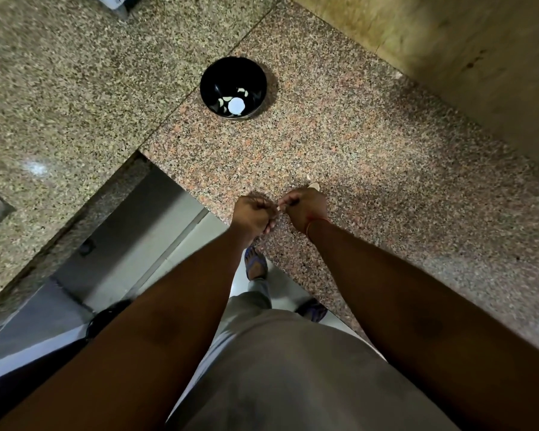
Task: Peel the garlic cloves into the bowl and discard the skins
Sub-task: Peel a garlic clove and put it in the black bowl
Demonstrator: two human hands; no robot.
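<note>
Holding both hands low over the near edge of the counter (pixel 371 157), close together and almost touching. Curling the left hand (pixel 252 214) into a loose fist, fingers folded under. Curling the right hand (pixel 305 208) likewise, fingertips turned toward the left. Pinching a small pale piece, likely a garlic clove (pixel 279 208), in the narrow gap between the two; too small to tell whether skin is clinging to it. Working it close to the body, probably for control and to keep loose skin from scattering.

Keeping another pale piece (pixel 314 185) just beyond the right hand, half hidden by the knuckles, perhaps a clove waiting or a shed skin; cannot tell which. Wearing a thin red thread (pixel 316 219) at the right wrist.

Leaving the black bowl (pixel 233 87) well ahead of the hands and slightly to the left, apart from the peeling spot, presumably so that only clean cloves go in. Showing several pale peeled cloves (pixel 223 102) at its bottom beside a bright round glare.

Working on speckled pinkish granite, meeting a greyer granite slab off to the left at a corner. Rising beyond the right hand, a dull yellowish wall (pixel 448 42). Standing below, grey clothing and sandalled feet (pixel 255 264) on pale floor.
</note>
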